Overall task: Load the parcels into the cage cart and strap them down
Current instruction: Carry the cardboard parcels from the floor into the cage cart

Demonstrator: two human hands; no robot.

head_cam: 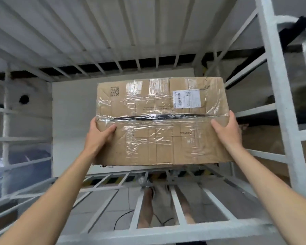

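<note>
I hold a brown cardboard parcel [159, 121] wrapped in clear tape, with a white shipping label near its top right and a dark split along its taped middle seam. My left hand [98, 137] grips its left edge and my right hand [228, 131] grips its right edge. The parcel hangs inside the white cage cart [272, 85], above the cart's pale floor panel [69, 121]. White bars surround it on the far side, left, right and near side.
The near gate's bars [175, 200] lie below my arms, and my legs show through them. A black strap [297, 25] hangs at the cart's upper right post. More brown cardboard [265, 138] sits outside the right bars. A bluish wrapped bundle [25, 165] lies outside the left bars.
</note>
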